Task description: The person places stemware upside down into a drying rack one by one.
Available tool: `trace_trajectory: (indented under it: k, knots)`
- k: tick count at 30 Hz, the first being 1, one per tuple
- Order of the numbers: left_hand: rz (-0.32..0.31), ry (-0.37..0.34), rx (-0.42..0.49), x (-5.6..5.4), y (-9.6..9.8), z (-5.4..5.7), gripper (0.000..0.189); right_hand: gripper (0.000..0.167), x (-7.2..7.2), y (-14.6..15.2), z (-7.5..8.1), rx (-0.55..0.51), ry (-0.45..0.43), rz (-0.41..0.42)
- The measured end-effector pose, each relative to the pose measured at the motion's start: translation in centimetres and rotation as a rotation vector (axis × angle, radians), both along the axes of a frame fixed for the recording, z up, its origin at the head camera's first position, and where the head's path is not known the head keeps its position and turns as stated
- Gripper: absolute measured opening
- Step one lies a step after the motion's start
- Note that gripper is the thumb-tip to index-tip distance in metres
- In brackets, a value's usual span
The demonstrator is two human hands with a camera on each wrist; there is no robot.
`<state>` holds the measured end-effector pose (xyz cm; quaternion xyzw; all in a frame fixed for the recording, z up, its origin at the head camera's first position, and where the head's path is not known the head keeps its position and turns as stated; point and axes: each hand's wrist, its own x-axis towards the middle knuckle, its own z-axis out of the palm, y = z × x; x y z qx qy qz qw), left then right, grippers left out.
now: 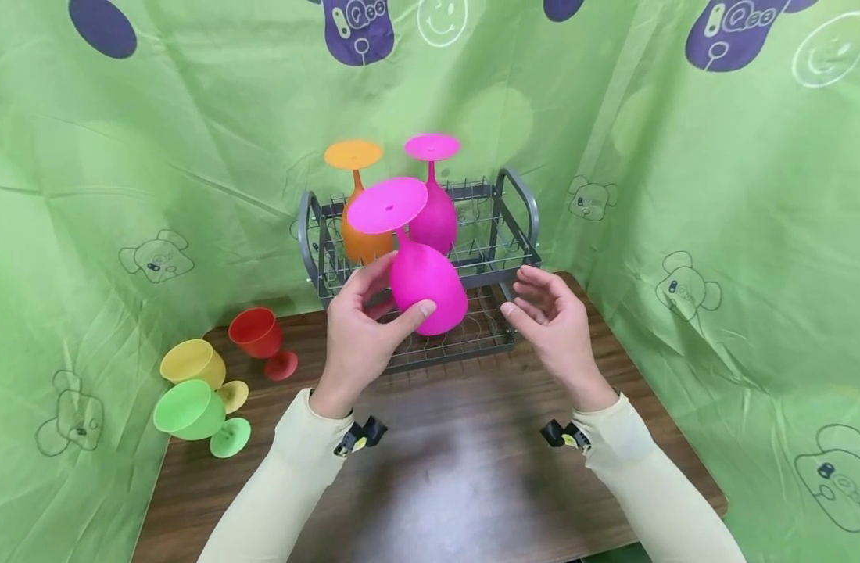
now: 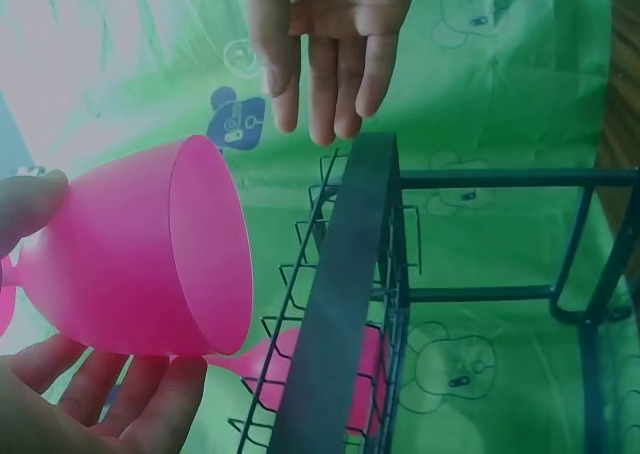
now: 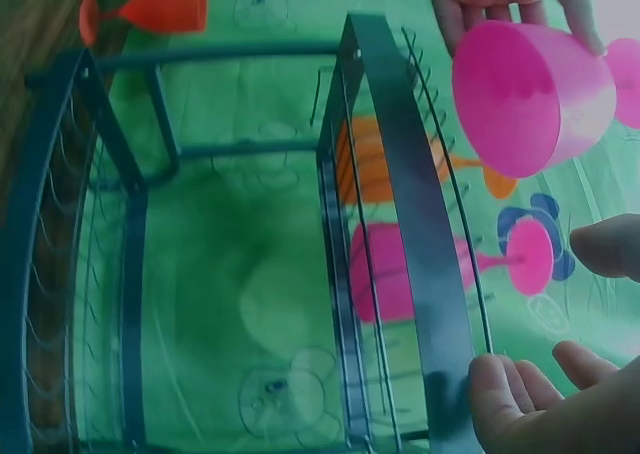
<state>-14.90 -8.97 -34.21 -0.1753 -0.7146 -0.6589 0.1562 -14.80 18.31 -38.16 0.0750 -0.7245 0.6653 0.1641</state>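
Observation:
In the head view my left hand (image 1: pixel 363 328) grips a bright pink goblet (image 1: pixel 430 285) by its bowl, thumb on the near side and fingers behind. The goblet is tilted upside down, foot up, in front of the dish rack (image 1: pixel 496 274). Its rim faces the rack in the left wrist view. My right hand (image 1: pixel 557 332) holds nothing, fingers loosely bent, near the rack's right front corner. An orange goblet (image 1: pixel 356 234) and another pink goblet (image 1: pixel 433 215) stand upside down on the rack's upper tier.
On the wooden table (image 1: pixel 430 469), at the left, lie a red goblet (image 1: pixel 256 335), a yellow goblet (image 1: pixel 194 363) and a green goblet (image 1: pixel 191 410), tipped on their sides. A green patterned curtain (image 1: pixel 718 195) hangs close behind and at both sides.

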Motion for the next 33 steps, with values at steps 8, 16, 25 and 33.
trace_trajectory:
  k: [8, 16, 25, 33]
  knots:
    - [-0.011, 0.007, -0.022, -2.4, 2.0, 2.0, 0.069, 0.062, -1.8, 2.0, 1.4, 0.046, -0.017, -0.090]
    - [-0.009, -0.011, -0.084, -5.1, 4.4, 4.0, 0.074, 0.065, -4.4, 2.7, 2.0, 0.070, -0.020, -0.128]
    - [0.041, -0.063, -0.179, -8.0, 7.5, 4.9, 0.074, 0.070, -6.8, 3.1, 1.9, 0.105, -0.036, -0.111]
    - [0.096, -0.071, -0.239, -10.3, 9.6, 4.8, 0.073, 0.070, -7.6, 3.2, 2.3, 0.083, -0.043, -0.106]
